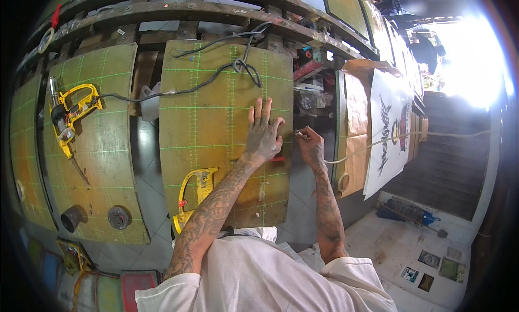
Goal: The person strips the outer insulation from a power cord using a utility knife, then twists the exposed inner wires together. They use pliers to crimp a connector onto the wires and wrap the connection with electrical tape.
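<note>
Olive-green and worn, the board (216, 123) we worked on ran its long axis away from us, near end by our chest and far end up toward the timber rack (178, 12). It was a tall rectangular panel ruled with a grid of pale green lines, its surface stained brownish. We pressed our left hand (263, 133) flat on its right part, fingers stretched long and close together, pointing up the board; a small red thing (278, 158) showed under the heel of that hand, too covered for us to say what it was. Our right hand (311, 145) hovered just off the board's right edge, fingers pinched narrow around a thin pale tool (299, 132) whose tip pointed left toward the left hand. We could not make out what kind of tool it was. A yellow hand tool (195, 196) lay on the near part of the board, partly hidden by our left forearm. A black cable (238, 66) looped across the far end and led left to a yellow tool (73, 114) on the neighbouring board (102, 160). To the right, a white printed sheet (389, 128) lay on another panel, its far end washed out by glare
</note>
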